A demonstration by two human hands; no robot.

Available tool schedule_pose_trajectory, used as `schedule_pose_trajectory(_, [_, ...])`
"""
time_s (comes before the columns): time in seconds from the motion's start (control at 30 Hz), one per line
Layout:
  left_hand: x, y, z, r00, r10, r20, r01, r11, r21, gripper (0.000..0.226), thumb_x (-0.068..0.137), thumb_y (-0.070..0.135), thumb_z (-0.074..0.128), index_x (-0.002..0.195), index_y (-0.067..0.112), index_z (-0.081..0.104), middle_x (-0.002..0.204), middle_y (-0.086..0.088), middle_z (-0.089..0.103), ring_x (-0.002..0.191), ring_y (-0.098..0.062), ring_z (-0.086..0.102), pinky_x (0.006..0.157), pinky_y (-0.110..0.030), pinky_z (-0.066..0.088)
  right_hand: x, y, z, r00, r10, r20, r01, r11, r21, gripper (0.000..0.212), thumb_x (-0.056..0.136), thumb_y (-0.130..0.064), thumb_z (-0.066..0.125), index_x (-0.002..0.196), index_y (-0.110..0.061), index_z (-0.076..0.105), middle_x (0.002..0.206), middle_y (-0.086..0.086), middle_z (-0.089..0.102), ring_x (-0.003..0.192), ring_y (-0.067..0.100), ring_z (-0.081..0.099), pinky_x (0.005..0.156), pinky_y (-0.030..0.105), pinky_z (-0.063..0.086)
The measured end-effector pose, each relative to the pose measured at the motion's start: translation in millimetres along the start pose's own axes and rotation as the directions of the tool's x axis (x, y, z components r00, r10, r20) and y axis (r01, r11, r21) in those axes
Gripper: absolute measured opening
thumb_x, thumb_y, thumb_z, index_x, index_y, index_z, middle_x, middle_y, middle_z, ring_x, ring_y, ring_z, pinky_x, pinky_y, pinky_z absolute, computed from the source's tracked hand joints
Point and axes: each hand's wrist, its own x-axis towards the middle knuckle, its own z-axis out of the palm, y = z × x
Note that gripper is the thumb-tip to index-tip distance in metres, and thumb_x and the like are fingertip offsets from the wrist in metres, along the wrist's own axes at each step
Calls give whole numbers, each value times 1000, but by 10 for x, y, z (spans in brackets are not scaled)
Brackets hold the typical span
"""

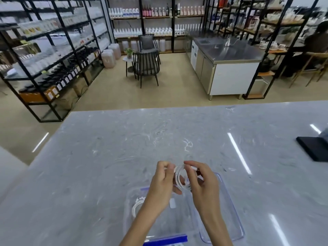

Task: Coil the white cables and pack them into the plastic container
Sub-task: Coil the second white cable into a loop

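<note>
A white cable (pixel 179 178) wound into a small coil hangs between both hands above the clear plastic container (pixel 127 219). My left hand (pixel 162 185) pinches the coil's left side. My right hand (pixel 202 181) grips its right side, with the plug end sticking out between the fingers. Inside the container, at its left, lies a second coiled white cable (pixel 137 205), and a small white piece (pixel 172 203) rests near the middle. The container has blue clips at its far edge and its near edge (pixel 166 239).
A clear lid (pixel 229 210) lies right of the container on the grey marble table (pixel 106 157). A black flat object (pixel 314 148) sits at the table's right edge. Beyond the table are shelving racks, chairs and a steel counter.
</note>
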Motion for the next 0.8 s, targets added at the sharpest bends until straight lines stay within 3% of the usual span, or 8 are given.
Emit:
schedule_pose_trajectory(0.1, [-59, -34, -5, 996, -88, 22, 91, 988, -123, 14, 102, 18, 47, 103, 6, 53, 84, -3, 78, 79, -22, 75, 63, -29, 59, -18, 110, -66, 999, -30, 14, 31, 999, -16, 20, 91, -9, 64, 97, -26, 72, 93, -13, 69, 89, 8, 67, 67, 27, 54])
schedule_pose_trajectory(0.23, [-45, 1, -51, 973, -226, 46, 229, 927, -298, 16, 99, 15, 54, 97, 1, 62, 94, -18, 76, 88, -33, 75, 72, -34, 60, 5, 189, -120, 994, -97, 39, 99, 994, -42, 25, 89, -6, 67, 95, -29, 73, 93, -14, 68, 90, 7, 66, 66, 12, 47])
schedule_pose_trajectory(0.37, [-11, 17, -79, 981, -187, 52, 193, 921, -337, 9, 91, 10, 67, 84, 7, 71, 95, -19, 75, 89, -31, 74, 75, -33, 59, 70, 216, -136, 978, -193, 82, 201, 975, -98, 22, 87, -4, 69, 98, -22, 74, 95, -8, 68, 89, 5, 64, 67, 8, 44])
schedule_pose_trajectory(0.47, [39, 0, -60, 985, -162, 54, 171, 922, -346, 8, 83, 7, 75, 78, 10, 69, 92, -18, 75, 84, -28, 73, 74, -32, 59, 143, 199, -150, 970, -210, 120, 216, 975, -41, 21, 89, -6, 68, 99, -23, 74, 95, -9, 68, 89, 7, 65, 67, 9, 45])
schedule_pose_trajectory(0.6, [116, 23, -75, 987, -112, 115, 136, 965, -225, 30, 75, 13, 82, 98, 11, 64, 89, -10, 73, 80, -21, 72, 71, -30, 57, 270, 156, -191, 960, -131, 248, 109, 989, 101, 28, 91, -8, 66, 94, -34, 73, 95, -12, 71, 91, 12, 68, 67, 20, 52])
schedule_pose_trajectory(0.7, [189, 100, -67, 985, -52, 166, 54, 998, -11, 22, 80, 11, 71, 101, 17, 70, 81, 0, 74, 73, -14, 70, 63, -26, 56, 381, 154, -130, 935, -126, 332, 94, 989, 112, 27, 90, -9, 67, 91, -35, 74, 94, -9, 71, 89, 16, 68, 69, 29, 53])
schedule_pose_trajectory(0.8, [233, 145, 18, 997, -55, 57, 52, 997, 63, 22, 82, 0, 61, 96, 13, 72, 74, 1, 72, 73, -16, 69, 68, -41, 62, 461, 149, -26, 935, -140, 327, 108, 988, 114, 23, 87, -10, 67, 89, -32, 73, 93, -7, 71, 87, 17, 68, 67, 23, 51])
